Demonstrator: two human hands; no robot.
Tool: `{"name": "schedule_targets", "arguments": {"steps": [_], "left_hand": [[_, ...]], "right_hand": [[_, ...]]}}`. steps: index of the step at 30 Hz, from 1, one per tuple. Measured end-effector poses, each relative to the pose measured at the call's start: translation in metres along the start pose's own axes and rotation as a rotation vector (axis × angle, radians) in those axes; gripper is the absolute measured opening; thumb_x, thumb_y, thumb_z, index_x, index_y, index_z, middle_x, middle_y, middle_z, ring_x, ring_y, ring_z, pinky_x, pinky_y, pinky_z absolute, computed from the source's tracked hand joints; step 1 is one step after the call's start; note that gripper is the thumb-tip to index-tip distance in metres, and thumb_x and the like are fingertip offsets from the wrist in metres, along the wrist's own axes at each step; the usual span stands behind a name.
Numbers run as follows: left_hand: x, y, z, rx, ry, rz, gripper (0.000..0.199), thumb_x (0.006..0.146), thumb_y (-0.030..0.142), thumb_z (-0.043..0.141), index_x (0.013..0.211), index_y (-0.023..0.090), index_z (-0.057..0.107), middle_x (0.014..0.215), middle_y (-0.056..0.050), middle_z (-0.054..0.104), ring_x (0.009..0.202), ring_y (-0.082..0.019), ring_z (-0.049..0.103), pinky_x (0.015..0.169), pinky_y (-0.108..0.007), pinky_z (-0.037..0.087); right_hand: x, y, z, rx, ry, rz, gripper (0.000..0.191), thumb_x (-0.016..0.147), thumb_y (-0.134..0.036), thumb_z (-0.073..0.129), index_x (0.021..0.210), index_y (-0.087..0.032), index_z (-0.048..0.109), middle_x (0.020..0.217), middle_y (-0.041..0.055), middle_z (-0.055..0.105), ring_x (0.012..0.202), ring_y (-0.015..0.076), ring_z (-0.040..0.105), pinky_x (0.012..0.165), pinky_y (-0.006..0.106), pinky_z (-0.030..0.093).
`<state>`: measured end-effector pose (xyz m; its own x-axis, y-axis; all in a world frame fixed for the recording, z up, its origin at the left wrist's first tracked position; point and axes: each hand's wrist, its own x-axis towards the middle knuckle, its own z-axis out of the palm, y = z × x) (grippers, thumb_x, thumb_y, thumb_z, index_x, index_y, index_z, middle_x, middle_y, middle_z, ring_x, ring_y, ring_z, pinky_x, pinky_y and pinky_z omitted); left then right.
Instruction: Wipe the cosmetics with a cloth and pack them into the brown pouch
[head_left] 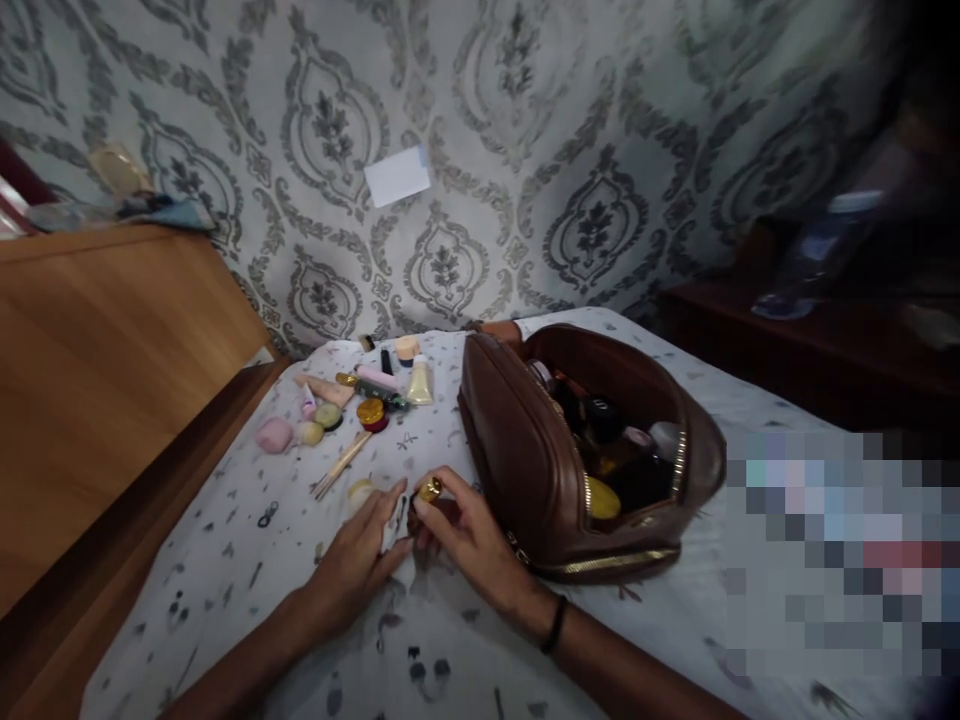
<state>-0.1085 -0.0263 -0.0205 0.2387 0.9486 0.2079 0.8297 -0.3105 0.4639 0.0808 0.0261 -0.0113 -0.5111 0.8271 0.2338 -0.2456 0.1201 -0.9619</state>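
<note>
In front of me my right hand (469, 535) pinches a small bottle with a shiny gold cap (430, 489). Its lower part looks dark brown and is mostly behind my fingers. Close by on the left, my left hand (364, 545) has its thumb and fingers around a piece of white cloth (391, 522); whether that is a fold of the bedsheet I cannot tell. A pale round item (361, 492) lies just beyond my left fingers. To the right of my hands stands a brown makeup bag (517, 450), unzipped, with several cosmetics inside, among them a yellow item (602, 498).
Cosmetics lie on the patterned bedsheet (225, 570): brushes (343, 465), a red jar with gold lid (372, 414), a pink sponge (274, 435), a cream tube (421, 382). A wooden headboard (112, 370) borders the left. A plastic bottle (814, 260) stands at right.
</note>
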Motion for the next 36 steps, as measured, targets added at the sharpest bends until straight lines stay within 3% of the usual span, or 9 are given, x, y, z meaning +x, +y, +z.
{"name": "schedule_targets", "arguments": {"steps": [4,9,16,20,24,25,28,32,36], "left_hand": [[0.005,0.01,-0.012,-0.134,-0.001,-0.034,0.048,0.097,0.042,0.05,0.138,0.017,0.051,0.131,-0.014,0.063,0.121,-0.027,0.06,0.105,-0.042,0.048],[0.01,0.018,-0.025,-0.404,-0.082,-0.074,0.036,0.097,0.05,0.049,0.095,0.016,0.061,0.094,-0.006,0.067,0.088,-0.021,0.061,0.083,-0.03,0.048],[0.011,0.01,-0.024,-0.553,-0.068,-0.167,0.041,0.094,0.053,0.053,0.089,0.014,0.065,0.084,-0.004,0.064,0.081,-0.019,0.056,0.077,-0.029,0.044],[0.014,0.007,-0.029,-0.505,0.018,-0.195,0.039,0.094,0.052,0.052,0.085,0.016,0.062,0.078,-0.002,0.061,0.075,-0.017,0.056,0.071,-0.027,0.046],[0.031,-0.022,-0.047,-0.153,0.182,-0.121,0.035,0.098,0.044,0.044,0.084,0.016,0.061,0.077,-0.003,0.064,0.07,-0.017,0.059,0.071,-0.027,0.051],[0.038,-0.033,-0.054,0.017,0.237,-0.102,0.033,0.098,0.039,0.042,0.091,0.016,0.063,0.084,-0.004,0.067,0.076,-0.018,0.061,0.076,-0.029,0.052],[0.064,-0.071,-0.078,0.181,0.292,-0.142,0.031,0.095,0.024,0.041,0.118,0.015,0.059,0.118,-0.012,0.066,0.111,-0.026,0.06,0.099,-0.039,0.048],[0.097,-0.11,-0.094,0.379,0.228,-0.22,0.031,0.09,0.018,0.046,0.116,0.013,0.061,0.123,-0.019,0.062,0.122,-0.034,0.053,0.104,-0.049,0.043],[0.116,-0.132,-0.088,0.499,0.11,-0.271,0.025,0.093,0.023,0.049,0.111,0.014,0.062,0.119,-0.019,0.065,0.119,-0.034,0.056,0.102,-0.049,0.043]], "right_hand": [[0.0,-0.001,0.001,0.041,-0.01,-0.001,0.038,0.091,-0.058,0.058,0.094,-0.02,0.052,0.078,-0.0026,0.055,0.064,0.0117,0.058,0.058,0.023,0.046],[-0.002,-0.003,0.003,0.022,0.006,-0.009,0.035,0.092,-0.054,0.06,0.098,-0.02,0.055,0.075,-0.002,0.059,0.065,0.0127,0.06,0.061,0.024,0.048],[-0.004,-0.002,0.003,-0.067,0.049,-0.093,0.025,0.094,-0.044,0.06,0.104,-0.021,0.058,0.086,0.0011,0.063,0.076,0.016,0.063,0.071,0.027,0.051],[-0.002,0.006,0.0,-0.194,0.101,-0.169,0.016,0.095,-0.036,0.056,0.103,-0.022,0.061,0.091,0.0027,0.064,0.085,0.0182,0.063,0.072,0.027,0.049],[0.001,0.016,-0.002,-0.314,0.127,-0.253,0.007,0.093,-0.022,0.054,0.094,-0.023,0.061,0.095,0.0033,0.064,0.092,0.0187,0.061,0.081,0.028,0.048],[0.002,0.018,-0.003,-0.341,0.126,-0.258,0.008,0.091,-0.019,0.054,0.093,-0.023,0.061,0.095,0.0034,0.063,0.093,0.0189,0.061,0.083,0.028,0.048],[0.003,0.025,-0.004,-0.431,0.109,-0.234,0.016,0.086,-0.008,0.052,0.087,-0.022,0.059,0.097,0.0043,0.062,0.096,0.0198,0.062,0.085,0.03,0.048],[0.002,0.03,-0.004,-0.539,0.032,-0.198,0.027,0.077,0.003,0.05,0.083,-0.021,0.058,0.097,0.0044,0.06,0.095,0.019,0.062,0.084,0.029,0.048],[0.001,0.029,-0.002,-0.6,-0.012,-0.218,0.026,0.079,0.004,0.05,0.083,-0.021,0.056,0.095,0.0044,0.06,0.09,0.0181,0.061,0.081,0.028,0.048]]}}
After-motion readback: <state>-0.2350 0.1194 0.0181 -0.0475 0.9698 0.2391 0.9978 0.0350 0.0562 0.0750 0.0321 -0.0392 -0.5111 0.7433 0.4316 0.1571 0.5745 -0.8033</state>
